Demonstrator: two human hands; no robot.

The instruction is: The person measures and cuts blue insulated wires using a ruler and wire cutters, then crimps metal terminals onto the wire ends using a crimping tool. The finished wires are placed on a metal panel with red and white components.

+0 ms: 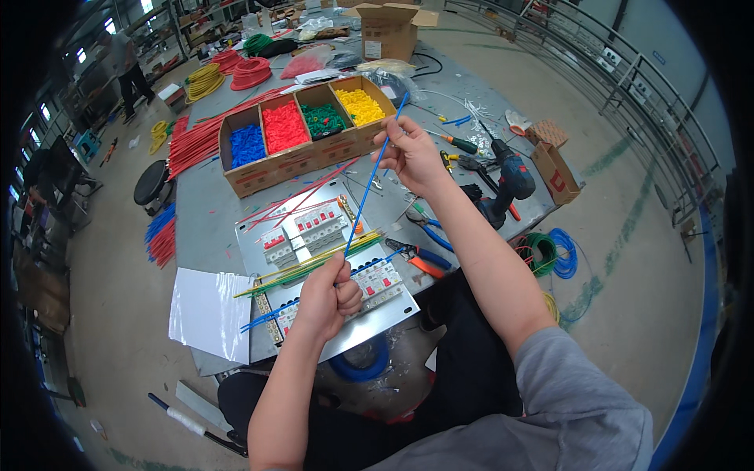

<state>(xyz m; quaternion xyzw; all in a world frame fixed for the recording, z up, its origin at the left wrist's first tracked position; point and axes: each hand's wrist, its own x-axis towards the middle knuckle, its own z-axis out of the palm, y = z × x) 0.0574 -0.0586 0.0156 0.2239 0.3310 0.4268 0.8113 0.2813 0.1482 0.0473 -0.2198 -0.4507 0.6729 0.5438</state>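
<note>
A straight length of blue wire (366,192) runs slantwise between my hands. My left hand (330,297) is closed in a fist round its lower end. Higher up and to the right, the fingers of my right hand (410,153) pinch the wire near its upper end, which sticks out past them. Under the wire lies a metal mounting plate (390,312) carrying an upper row of circuit breakers (318,224) and a lower row (377,282), partly hidden by my left hand. Several yellow and green wires (302,271) lie across the plate between the rows.
Behind the plate stands a divided cardboard tray (314,161) of blue, red, green and yellow small parts. Cutting pliers (428,228), orange-and-blue handled strippers (428,261), a screwdriver (462,144) and a cordless drill (514,177) lie to the right. A white sheet (206,314) overhangs the table's left front.
</note>
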